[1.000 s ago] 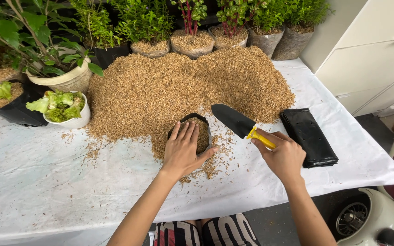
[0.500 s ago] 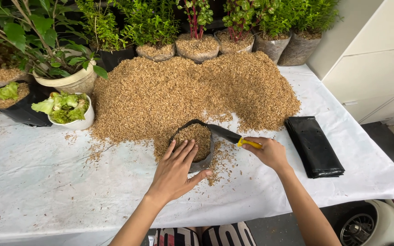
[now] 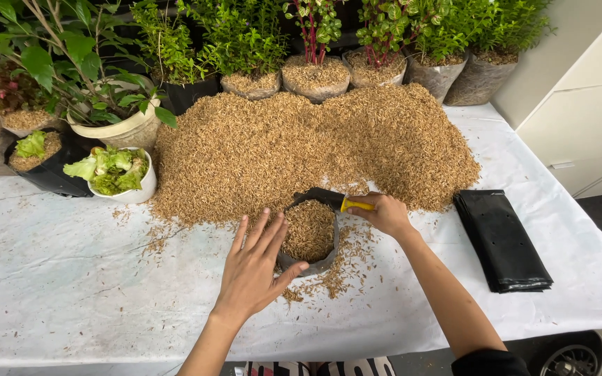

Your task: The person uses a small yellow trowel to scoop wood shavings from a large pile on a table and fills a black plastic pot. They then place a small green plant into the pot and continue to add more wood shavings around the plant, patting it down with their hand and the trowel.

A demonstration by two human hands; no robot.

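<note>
A small black grow bag (image 3: pixel 313 263) stands on the white table cover, filled with tan husk (image 3: pixel 308 230). My left hand (image 3: pixel 252 268) rests spread against the bag's near left side, thumb along its front. My right hand (image 3: pixel 383 212) is shut on the yellow handle of a trowel (image 3: pixel 354 205) at the bag's far right rim. The trowel's dark blade lies over the rim, mostly hidden. Behind the bag spreads a big heap of husk (image 3: pixel 301 146).
A stack of flat black bags (image 3: pixel 502 240) lies at the right. A white pot of lettuce (image 3: pixel 116 174) and a black bag of greens (image 3: pixel 40 163) sit at the left. Potted plants (image 3: pixel 315 66) line the back edge. White cabinets (image 3: pixel 580 104) stand at right.
My right hand brought the trowel from above the table down to the bag's rim and tipped it in. The bag now looks fuller. My left hand slid from on top to its side.
</note>
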